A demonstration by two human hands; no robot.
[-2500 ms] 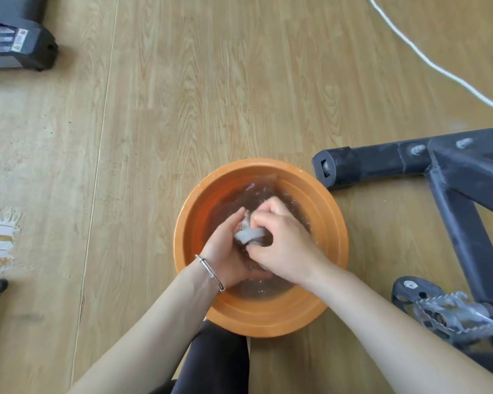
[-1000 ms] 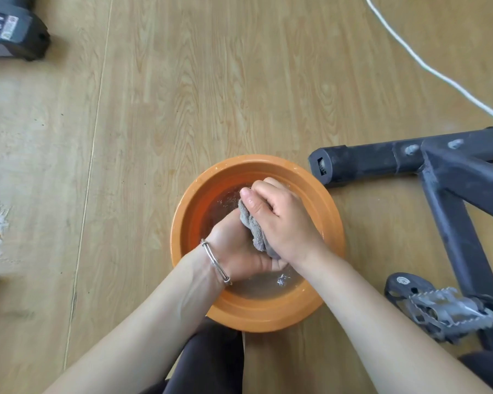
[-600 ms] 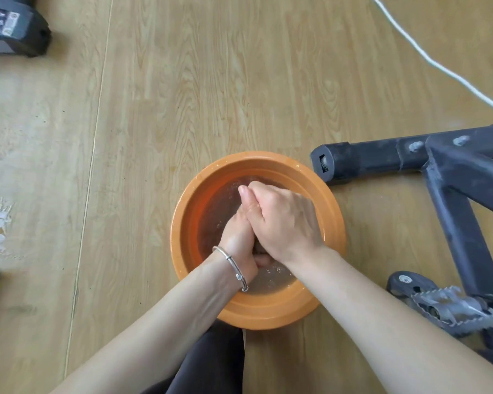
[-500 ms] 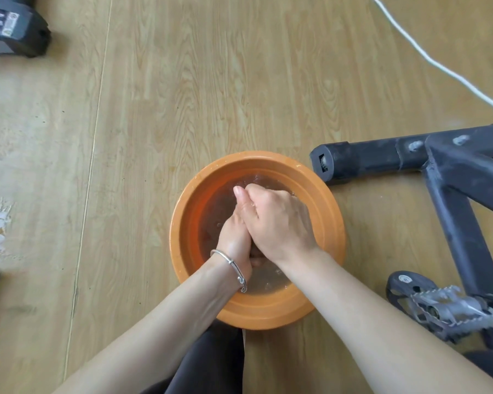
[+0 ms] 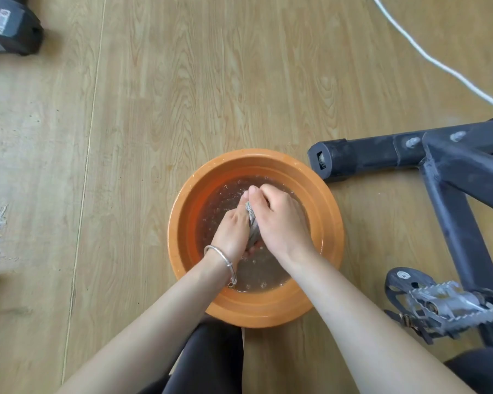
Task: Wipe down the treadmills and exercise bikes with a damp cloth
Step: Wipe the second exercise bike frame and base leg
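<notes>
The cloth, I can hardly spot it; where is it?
Head view, lower centre: the cloth is gripped between the left hand and right hand, within the orange basin.

Thin silver bangle (image 5: 221, 261) on your wrist, just behind the grip of your left hand (image 5: 231, 231), w/ a small clasp. Forearms bare both sides. Black leggings (image 5: 211, 362) below the grip, btwn your arms.

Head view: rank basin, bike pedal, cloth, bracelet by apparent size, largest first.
1. basin
2. bike pedal
3. bracelet and cloth: not ranked. Only a strip of cloth shows between the left hand and right hand, and it looks about as long as the bracelet.
</notes>
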